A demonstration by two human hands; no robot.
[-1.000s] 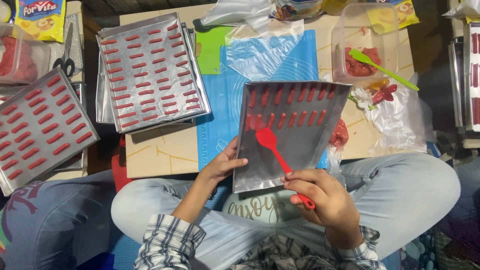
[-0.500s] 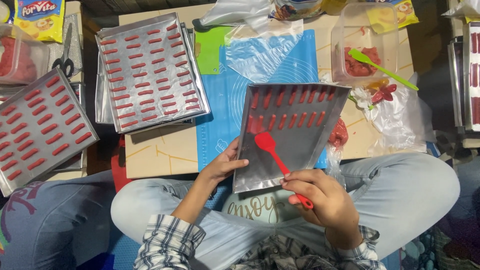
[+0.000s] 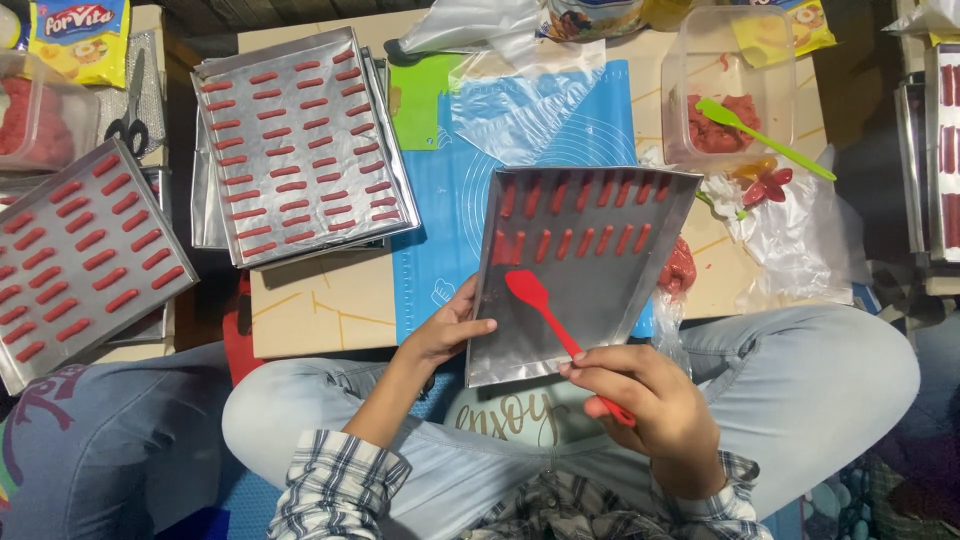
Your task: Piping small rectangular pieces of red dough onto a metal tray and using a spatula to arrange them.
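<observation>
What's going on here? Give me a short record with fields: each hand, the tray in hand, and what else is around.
left hand: grips the left edge of the metal tray
right hand: holds the red spatula, blade resting on the tray
tray contents: two rows of red dough strips at its far end, near part bare
left of it: filled tray and another filled tray
far right: clear tub with a green spatula

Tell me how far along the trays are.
Done: two trays look filled with rows of red strips. In hand: the left hand steadies a third tray while the right hand holds a red spatula on it. Left: only two rows sit there; its lower half is bare.
</observation>
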